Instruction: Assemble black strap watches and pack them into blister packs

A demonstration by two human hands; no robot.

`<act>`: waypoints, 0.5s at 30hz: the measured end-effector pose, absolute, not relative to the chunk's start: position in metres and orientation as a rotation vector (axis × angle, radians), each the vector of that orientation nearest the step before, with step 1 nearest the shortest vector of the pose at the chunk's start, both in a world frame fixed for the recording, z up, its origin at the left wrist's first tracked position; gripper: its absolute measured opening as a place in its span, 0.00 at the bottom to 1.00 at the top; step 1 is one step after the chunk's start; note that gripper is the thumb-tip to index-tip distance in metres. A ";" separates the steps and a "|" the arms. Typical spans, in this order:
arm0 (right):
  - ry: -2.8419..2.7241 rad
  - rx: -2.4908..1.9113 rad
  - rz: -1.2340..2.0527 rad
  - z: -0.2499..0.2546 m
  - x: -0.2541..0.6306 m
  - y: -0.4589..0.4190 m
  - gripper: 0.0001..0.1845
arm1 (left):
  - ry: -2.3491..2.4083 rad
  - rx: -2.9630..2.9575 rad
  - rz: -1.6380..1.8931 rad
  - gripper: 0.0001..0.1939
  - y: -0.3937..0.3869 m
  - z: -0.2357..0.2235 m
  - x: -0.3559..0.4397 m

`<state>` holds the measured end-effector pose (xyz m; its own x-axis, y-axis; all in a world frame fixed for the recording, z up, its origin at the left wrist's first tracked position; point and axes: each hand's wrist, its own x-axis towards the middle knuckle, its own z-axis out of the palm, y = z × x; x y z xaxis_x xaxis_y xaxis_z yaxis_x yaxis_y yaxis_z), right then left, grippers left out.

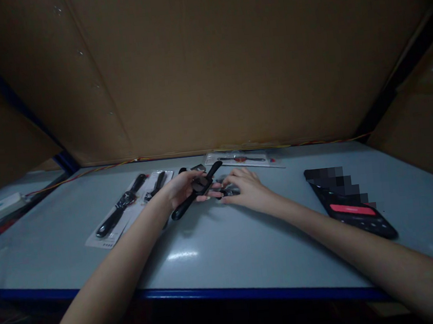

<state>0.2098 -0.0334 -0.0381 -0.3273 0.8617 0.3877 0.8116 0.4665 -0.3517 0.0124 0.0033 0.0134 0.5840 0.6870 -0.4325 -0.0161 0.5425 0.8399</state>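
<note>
Left hand [181, 190] is up off the counter, fingers [205, 197] curled under and thumb over a black smartwatch [199, 186] with a long strap, holding it at the square glassy face, strap ends sticking out both ways, tilted across the palm. Right hand [247, 188] is just beside it, low near the counter, fingers [229, 182] bent downward and partly closed over a small dark piece [227, 192], touching it, but cannot tell if it's actually gripped, piece mostly hidden under the fingers. Left fingertips are almost at the right fingers, tiny gap between the hands.

Left of the left fingers a white backing card [128, 210] lies flat on the counter [225, 243] with a black strap watch [120, 205] on it and a second, smaller black watch [155, 185] just past it. Ahead of the right fingers, near the back, a clear flat package [239, 158] holds a black strap with a reddish middle. Well right of the right fingers is a black phone [355, 214] with a red bar on screen, top part pixelated. Cardboard wall [206, 65] stands behind the counter, thin orange-yellow wire [124, 164] along its back edge
</note>
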 end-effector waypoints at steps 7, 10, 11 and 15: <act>-2.042 -1.577 0.255 -0.037 0.207 -0.033 0.12 | 0.732 0.988 0.272 0.20 -0.001 0.017 0.012; -2.003 -1.548 0.248 -0.036 0.208 -0.032 0.05 | 0.675 0.998 0.223 0.22 -0.002 0.018 0.011; -1.999 -1.527 0.261 -0.035 0.210 -0.031 0.04 | 0.663 1.000 0.221 0.23 -0.002 0.019 0.010; -1.990 -1.503 0.342 -0.025 0.225 -0.026 0.04 | 0.646 1.005 0.236 0.22 0.000 0.018 0.008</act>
<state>0.2249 -0.0256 -0.0252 -0.1656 0.9344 0.3155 0.7755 0.3210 -0.5436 0.0075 0.0003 0.0180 0.7914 0.4684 -0.3927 0.1040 0.5299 0.8417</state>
